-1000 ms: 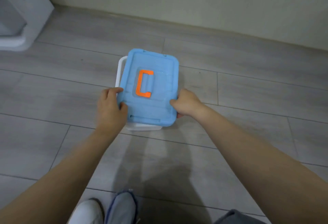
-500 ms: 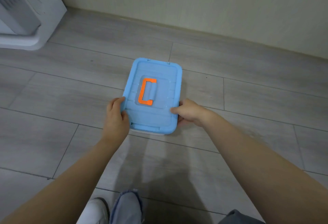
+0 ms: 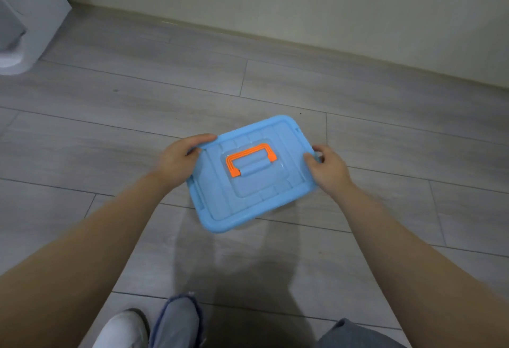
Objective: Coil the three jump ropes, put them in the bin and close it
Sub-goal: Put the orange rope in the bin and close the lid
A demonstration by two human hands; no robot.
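Note:
A light blue lid (image 3: pixel 256 199) with a flat orange handle (image 3: pixel 249 159) covers the bin on the grey floor, its long side running left to right and slightly tilted. The white bin body beneath is hidden by the lid. My left hand (image 3: pixel 179 160) grips the lid's left short edge, fingers curled over the far corner. My right hand (image 3: pixel 326 170) holds the right short edge. No jump rope is visible.
A white appliance (image 3: pixel 24 17) stands at the far left against the wall. The cream wall (image 3: pixel 303 3) runs along the back. My white shoe (image 3: pixel 121 331) and a blue slipper (image 3: pixel 176 323) are at the bottom, close behind the bin.
The bin with its lid has turned about a quarter turn, so its long side now lies left to right. Both hands shifted from the near corners to the short ends.

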